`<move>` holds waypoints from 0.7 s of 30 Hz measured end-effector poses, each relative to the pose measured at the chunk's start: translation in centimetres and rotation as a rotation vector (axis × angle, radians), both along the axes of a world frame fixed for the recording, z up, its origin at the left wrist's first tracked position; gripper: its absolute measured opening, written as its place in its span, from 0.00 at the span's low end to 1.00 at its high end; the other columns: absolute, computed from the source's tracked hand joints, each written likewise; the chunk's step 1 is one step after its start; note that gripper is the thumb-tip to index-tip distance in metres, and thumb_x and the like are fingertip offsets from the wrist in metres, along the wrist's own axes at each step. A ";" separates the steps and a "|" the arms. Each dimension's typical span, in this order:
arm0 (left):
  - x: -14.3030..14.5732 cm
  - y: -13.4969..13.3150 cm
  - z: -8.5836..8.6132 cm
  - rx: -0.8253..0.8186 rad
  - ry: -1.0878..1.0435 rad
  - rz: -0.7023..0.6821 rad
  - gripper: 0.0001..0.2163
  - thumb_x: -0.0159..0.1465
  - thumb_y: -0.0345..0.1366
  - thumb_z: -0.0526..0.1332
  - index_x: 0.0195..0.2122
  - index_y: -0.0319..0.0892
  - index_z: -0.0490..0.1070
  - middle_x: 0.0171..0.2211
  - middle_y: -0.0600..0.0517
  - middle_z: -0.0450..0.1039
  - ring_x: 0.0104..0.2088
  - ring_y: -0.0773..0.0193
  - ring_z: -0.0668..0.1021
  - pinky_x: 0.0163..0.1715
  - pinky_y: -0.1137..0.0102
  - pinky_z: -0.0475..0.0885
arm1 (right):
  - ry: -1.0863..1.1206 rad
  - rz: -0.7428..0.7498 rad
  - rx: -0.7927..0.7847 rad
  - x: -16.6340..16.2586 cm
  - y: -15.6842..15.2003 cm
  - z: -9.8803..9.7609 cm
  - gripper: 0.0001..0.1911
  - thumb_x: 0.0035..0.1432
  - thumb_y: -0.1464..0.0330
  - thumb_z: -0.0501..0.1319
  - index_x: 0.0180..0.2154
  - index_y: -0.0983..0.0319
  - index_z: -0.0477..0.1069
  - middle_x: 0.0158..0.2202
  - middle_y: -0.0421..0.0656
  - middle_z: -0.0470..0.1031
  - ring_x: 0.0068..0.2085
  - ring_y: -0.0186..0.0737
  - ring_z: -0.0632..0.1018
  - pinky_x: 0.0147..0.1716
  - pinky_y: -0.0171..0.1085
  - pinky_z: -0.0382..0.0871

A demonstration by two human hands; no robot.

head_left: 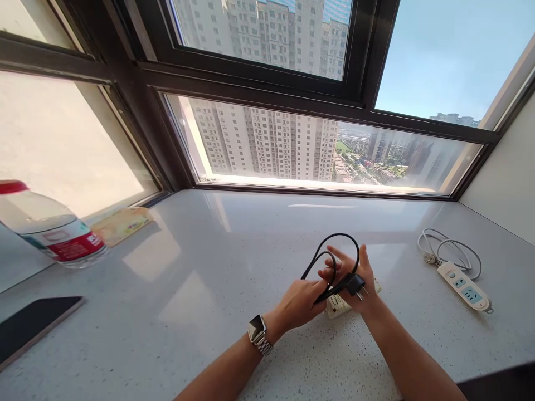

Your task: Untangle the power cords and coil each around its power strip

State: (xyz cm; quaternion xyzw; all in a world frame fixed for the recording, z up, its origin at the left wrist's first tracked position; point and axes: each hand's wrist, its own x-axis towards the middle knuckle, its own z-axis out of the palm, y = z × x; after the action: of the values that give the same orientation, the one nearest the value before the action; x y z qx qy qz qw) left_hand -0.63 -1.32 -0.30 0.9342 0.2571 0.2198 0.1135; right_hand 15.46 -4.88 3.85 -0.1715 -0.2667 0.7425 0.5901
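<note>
My left hand [298,303], with a watch [258,332] on its wrist, is closed on a black power cord [339,234] gathered in loops. The cord's two-pin plug [355,284] sticks out to the right, its metal prongs pointing down in front of my right wrist. Palm up and fingers apart, my right hand [364,268] is behind the loops; whether the cord touches its palm I cannot tell. Beneath both hands a pale, flat box-like thing [336,308] with small dark marks lies on the speckled counter, mostly hidden.
To the right rests a white power strip [466,287] with its grey cable [455,242] coiled behind it. A water bottle [58,234], a soft yellowish packet [125,225] and a dark phone [37,323] are on the left. Windows [267,145] close off the counter's back.
</note>
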 end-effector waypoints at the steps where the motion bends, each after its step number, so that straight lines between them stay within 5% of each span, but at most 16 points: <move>1: 0.0 0.1 -0.1 -0.033 0.001 0.002 0.03 0.57 0.28 0.54 0.29 0.42 0.60 0.23 0.55 0.67 0.21 0.66 0.67 0.22 0.71 0.50 | 0.026 -0.030 -0.007 0.2 0.1 -0.1 0.34 0.52 0.40 0.56 0.46 0.63 0.70 0.32 0.44 0.77 0.29 0.40 0.78 0.36 0.43 0.72; 6: 0.4 0.6 -0.3 -0.190 -0.079 0.032 0.06 0.58 0.30 0.54 0.25 0.43 0.57 0.21 0.55 0.63 0.23 0.67 0.65 0.24 0.73 0.53 | 0.087 -0.203 -0.083 1.3 0.9 -0.6 0.24 0.57 0.47 0.57 0.43 0.60 0.69 0.33 0.44 0.75 0.26 0.36 0.75 0.26 0.38 0.72; 14: 0.5 0.2 0.0 -0.355 -0.302 -0.001 0.04 0.55 0.28 0.55 0.32 0.41 0.62 0.29 0.52 0.68 0.29 0.66 0.67 0.30 0.73 0.61 | 0.080 -0.407 -0.178 3.1 1.3 -0.1 0.09 0.61 0.61 0.58 0.39 0.59 0.67 0.29 0.39 0.73 0.22 0.30 0.71 0.24 0.33 0.73; 21: 0.8 0.3 -0.5 -0.316 -0.126 0.036 0.06 0.50 0.26 0.54 0.26 0.42 0.57 0.28 0.54 0.62 0.27 0.66 0.63 0.26 0.73 0.57 | -0.060 -0.385 -0.234 2.1 1.5 -0.8 0.14 0.54 0.64 0.66 0.41 0.58 0.67 0.28 0.38 0.75 0.22 0.31 0.74 0.22 0.31 0.72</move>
State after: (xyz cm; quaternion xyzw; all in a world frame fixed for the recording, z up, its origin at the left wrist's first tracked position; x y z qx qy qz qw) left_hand 0.21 -1.01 -0.76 0.8844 0.2975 0.2366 0.2708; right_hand 17.58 -3.39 3.07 -0.3085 -0.1584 0.6367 0.6887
